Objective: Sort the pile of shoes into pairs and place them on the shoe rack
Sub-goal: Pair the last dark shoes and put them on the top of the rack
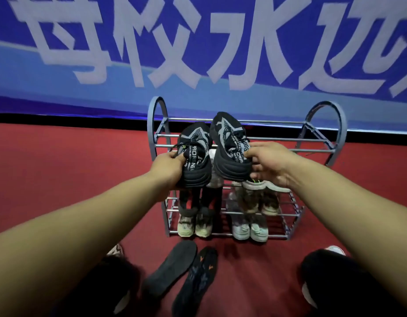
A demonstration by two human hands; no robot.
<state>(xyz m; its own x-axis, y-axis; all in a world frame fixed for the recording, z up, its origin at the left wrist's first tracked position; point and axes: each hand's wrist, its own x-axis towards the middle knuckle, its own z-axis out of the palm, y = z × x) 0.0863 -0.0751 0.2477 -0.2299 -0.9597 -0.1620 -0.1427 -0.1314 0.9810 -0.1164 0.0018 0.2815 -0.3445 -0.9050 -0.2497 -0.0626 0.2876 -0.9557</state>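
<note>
A grey metal shoe rack (321, 143) stands on the red carpet against the wall. My left hand (168, 167) grips a black and grey sneaker (195, 154) by its heel. My right hand (266, 164) grips the matching sneaker (230, 147) the same way. Both shoes hang over the rack's top tier, toes pointing away from me, the right one slightly higher. Lower tiers hold a beige pair (194, 224), a pale grey-green pair (250, 229), a tan pair (264, 203) and a white shoe (268, 185) beneath my right hand.
Two dark insoles (170, 268) (195, 284) lie on the carpet in front of the rack. My knees in dark trousers (335, 277) frame the bottom of the view. A blue banner with white characters (198, 42) covers the wall behind.
</note>
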